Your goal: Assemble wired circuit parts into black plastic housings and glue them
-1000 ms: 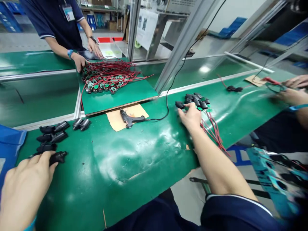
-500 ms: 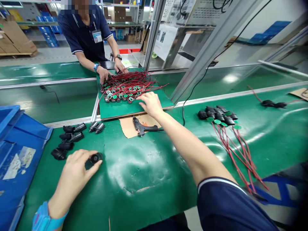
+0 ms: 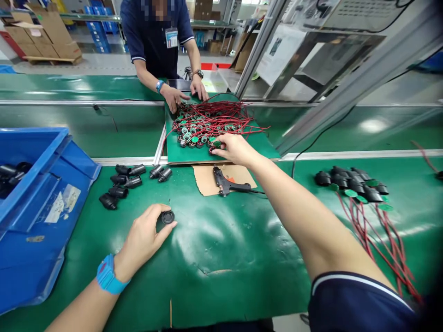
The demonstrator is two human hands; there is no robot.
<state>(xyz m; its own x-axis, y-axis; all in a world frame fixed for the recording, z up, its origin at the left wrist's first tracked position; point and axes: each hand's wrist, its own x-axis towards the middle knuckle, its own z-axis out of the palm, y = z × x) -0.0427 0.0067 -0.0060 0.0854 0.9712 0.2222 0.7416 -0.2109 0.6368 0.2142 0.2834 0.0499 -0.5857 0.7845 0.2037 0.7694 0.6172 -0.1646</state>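
Note:
My left hand (image 3: 147, 233) grips a round black plastic housing (image 3: 168, 217) between thumb and fingers, its open end facing up, just over the green mat. Stretched forward, my right hand (image 3: 233, 148) pinches a small round part with a green disc (image 3: 216, 144) at the near edge of a pile of red-wired parts (image 3: 207, 122). That pile lies on a green board (image 3: 221, 157). Several black housings (image 3: 124, 180) lie beyond my left hand. Below my right hand, a black glue gun (image 3: 226, 182) rests on a piece of cardboard (image 3: 204, 177).
A blue bin (image 3: 65, 184) with black parts stands at the left. On the right lie black housings (image 3: 353, 182) with green discs and red wires (image 3: 391, 235). Across the bench, a co-worker (image 3: 162, 46) has both hands at the pile. A metal post (image 3: 332, 97) rises at the right.
The view has swung left. My right hand has closed on a green-disc part at the pile's near edge. My left hand still holds the black housing.

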